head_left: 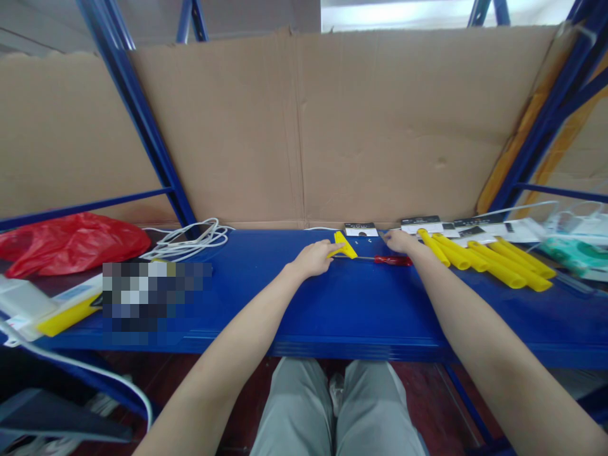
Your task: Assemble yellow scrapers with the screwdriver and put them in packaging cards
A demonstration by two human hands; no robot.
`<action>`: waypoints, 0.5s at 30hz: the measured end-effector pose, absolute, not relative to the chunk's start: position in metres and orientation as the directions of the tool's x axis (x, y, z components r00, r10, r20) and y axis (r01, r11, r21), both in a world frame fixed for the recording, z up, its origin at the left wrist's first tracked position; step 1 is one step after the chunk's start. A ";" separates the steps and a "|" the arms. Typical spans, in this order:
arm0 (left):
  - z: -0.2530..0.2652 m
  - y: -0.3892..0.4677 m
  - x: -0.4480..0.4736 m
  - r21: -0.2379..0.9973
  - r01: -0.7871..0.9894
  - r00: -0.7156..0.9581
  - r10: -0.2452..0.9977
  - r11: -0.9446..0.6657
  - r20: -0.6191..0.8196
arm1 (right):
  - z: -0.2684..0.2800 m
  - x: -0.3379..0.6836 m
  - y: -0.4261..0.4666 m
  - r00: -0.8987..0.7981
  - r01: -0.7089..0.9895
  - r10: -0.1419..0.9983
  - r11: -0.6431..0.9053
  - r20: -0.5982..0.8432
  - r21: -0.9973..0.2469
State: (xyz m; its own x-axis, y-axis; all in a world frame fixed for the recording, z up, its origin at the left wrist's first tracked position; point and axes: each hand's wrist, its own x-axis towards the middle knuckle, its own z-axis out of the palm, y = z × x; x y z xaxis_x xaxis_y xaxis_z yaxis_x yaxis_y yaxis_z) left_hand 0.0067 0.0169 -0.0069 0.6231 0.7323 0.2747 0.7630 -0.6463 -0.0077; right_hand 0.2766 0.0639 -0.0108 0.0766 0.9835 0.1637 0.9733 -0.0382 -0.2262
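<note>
My left hand (314, 258) is closed on a yellow T-shaped plastic piece (346, 246), keeping it low over the blue shelf. Just to its right lies a screwdriver (393, 260) with a red handle, its shaft pointing left toward the yellow piece. My right hand (399, 241) reaches to the back of the shelf, its fingers pinched together beside a black-and-white card (361, 229). Something thin and dark shows at those fingertips, too small to name. A few tiny bits (369, 240) lie between the two hands.
Several yellow tubes (496, 265) lie to the right, before more black-and-white cards (422, 223). A red plastic bag (76, 244) and a coiled white cable (199, 239) occupy the left. Cardboard (332, 126) walls the back; blue posts (147, 120) stand at the sides.
</note>
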 end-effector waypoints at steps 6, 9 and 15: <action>-0.009 0.020 0.007 -0.032 0.756 0.632 0.718 -0.653 0.292 | 0.014 0.233 0.047 -0.152 0.888 0.947 0.257 0.284 -0.382; -0.011 0.021 0.007 -0.051 0.755 0.636 0.712 -0.653 0.296 | 0.014 0.214 0.041 -0.312 0.784 0.922 0.386 0.228 -0.486; -0.010 0.022 0.006 -0.077 0.780 0.612 0.732 -0.621 0.299 | 0.001 0.195 0.044 -0.295 0.637 0.934 0.351 0.204 -0.687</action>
